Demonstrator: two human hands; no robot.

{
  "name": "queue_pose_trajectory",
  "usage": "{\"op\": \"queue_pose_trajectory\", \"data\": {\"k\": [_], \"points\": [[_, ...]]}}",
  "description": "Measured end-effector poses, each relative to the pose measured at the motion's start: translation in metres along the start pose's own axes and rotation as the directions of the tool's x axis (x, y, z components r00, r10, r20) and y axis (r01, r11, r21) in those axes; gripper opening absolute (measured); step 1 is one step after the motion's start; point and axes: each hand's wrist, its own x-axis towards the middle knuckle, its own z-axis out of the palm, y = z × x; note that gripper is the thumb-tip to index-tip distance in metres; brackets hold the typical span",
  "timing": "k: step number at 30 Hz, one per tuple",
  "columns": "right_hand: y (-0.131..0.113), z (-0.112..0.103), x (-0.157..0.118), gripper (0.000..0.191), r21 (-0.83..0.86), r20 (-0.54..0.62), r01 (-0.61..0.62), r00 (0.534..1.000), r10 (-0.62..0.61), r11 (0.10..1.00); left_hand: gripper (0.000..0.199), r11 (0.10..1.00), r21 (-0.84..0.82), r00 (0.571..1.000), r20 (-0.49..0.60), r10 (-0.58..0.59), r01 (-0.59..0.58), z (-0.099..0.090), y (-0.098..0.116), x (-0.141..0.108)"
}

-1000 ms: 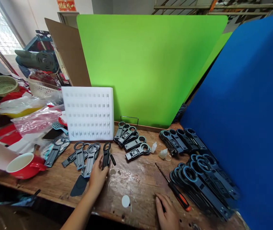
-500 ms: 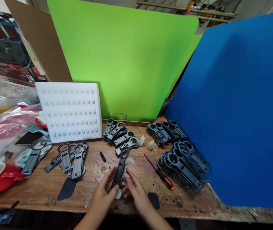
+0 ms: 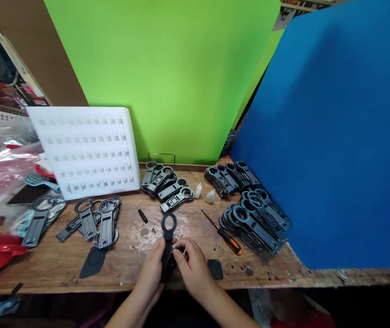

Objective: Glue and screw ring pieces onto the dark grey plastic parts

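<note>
A dark plastic part with a ring at one end (image 3: 168, 233) is held upright above the bench's front edge, ring on top. My left hand (image 3: 153, 264) wraps its left side, fingers closed on it. From the right, my right hand (image 3: 194, 266) has its thumb and curled fingers pressed against the body of the same part. The lower end is in shadow and partly covered by my fingers. Just beyond the ring lie similar grey ring-ended parts (image 3: 177, 200). A small black screwdriver (image 3: 142, 213) lies left of it, and a larger orange-and-black screwdriver (image 3: 229, 240) lies to the right.
More ring-ended parts are piled at the right (image 3: 254, 225) and left (image 3: 106, 225). Two small white bottles (image 3: 210, 196) stand near the middle. A white foam tray (image 3: 88, 150) leans behind, beside green (image 3: 167, 82) and blue (image 3: 328, 136) boards. A red pan (image 3: 5, 248) sits far left.
The ring-ended part has come closer to me and stands more upright, its ring now facing me. A pale round piece beneath it no longer shows. My view has tilted down.
</note>
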Motion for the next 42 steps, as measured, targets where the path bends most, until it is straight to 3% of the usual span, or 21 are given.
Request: {"op": "queue_pose_trajectory", "data": {"k": [4, 6, 8, 12, 14, 16, 18, 20, 23, 28, 33, 37, 42], "points": [[-0.010, -0.010, -0.012, 0.007, -0.045, 0.134, 0.176, 0.977, -0.168, 0.983, 0.046, 0.999, -0.029, 0.997, -0.081, -0.017, 0.015, -0.015, 0.016, 0.011], [-0.012, -0.011, -0.019, 0.007, -0.070, 0.151, 0.309, 0.943, -0.296, 0.949, 0.047, 0.999, 0.024, 0.999, -0.020, -0.032, 0.033, -0.020, 0.023, 0.012], [-0.011, -0.010, -0.019, 0.008, -0.094, 0.104, 0.347, 0.936, -0.337, 0.933, 0.047, 0.993, 0.116, 0.994, 0.101, -0.050, 0.039, -0.021, 0.024, 0.007], [-0.005, -0.005, -0.004, 0.008, -0.113, -0.056, 0.117, 0.991, -0.124, 0.987, 0.052, 0.971, 0.238, 0.951, 0.302, -0.070, -0.004, -0.018, 0.013, -0.006], [0.000, -0.007, 0.002, 0.006, -0.088, -0.076, 0.034, 0.996, -0.041, 0.996, 0.061, 0.959, 0.279, 0.937, 0.345, -0.058, -0.043, -0.018, 0.005, -0.008], [0.009, -0.014, 0.002, 0.007, -0.069, -0.068, 0.014, 0.998, -0.019, 0.998, 0.072, 0.945, 0.323, 0.942, 0.328, -0.070, -0.042, -0.020, -0.001, -0.006], [0.021, -0.027, -0.004, 0.010, -0.088, -0.075, 0.000, 0.997, -0.007, 0.996, 0.075, 0.945, 0.321, 0.957, 0.251, -0.142, 0.056, -0.023, -0.004, -0.003], [0.036, -0.042, -0.011, 0.012, -0.147, -0.114, -0.048, 0.993, 0.031, 0.988, 0.074, 0.947, 0.268, 0.956, 0.187, -0.228, 0.174, -0.026, -0.003, 0.000], [0.052, -0.057, -0.021, 0.019, -0.203, -0.171, -0.149, 0.979, 0.115, 0.968, 0.067, 0.957, 0.187, 0.955, 0.158, -0.251, 0.221, -0.026, 0.003, 0.000], [0.046, -0.042, -0.027, 0.020, -0.072, -0.052, -0.188, 0.981, 0.185, 0.980, 0.056, 0.959, 0.166, 0.932, 0.245, -0.267, 0.231, -0.016, 0.009, -0.003], [0.026, -0.007, -0.029, 0.021, 0.155, 0.112, -0.233, 0.970, 0.218, 0.960, 0.039, 0.964, -0.040, 0.949, 0.190, -0.252, 0.264, -0.005, 0.003, -0.004], [0.019, 0.007, -0.025, 0.025, 0.263, 0.167, -0.277, 0.957, 0.239, 0.924, 0.045, 0.977, -0.078, 0.960, 0.216, -0.178, 0.199, 0.001, -0.003, -0.011], [0.020, 0.007, -0.018, 0.026, 0.388, 0.175, -0.345, 0.938, 0.299, 0.855, 0.058, 0.989, -0.029, 0.954, 0.270, -0.130, 0.143, 0.004, -0.006, -0.017]]}}
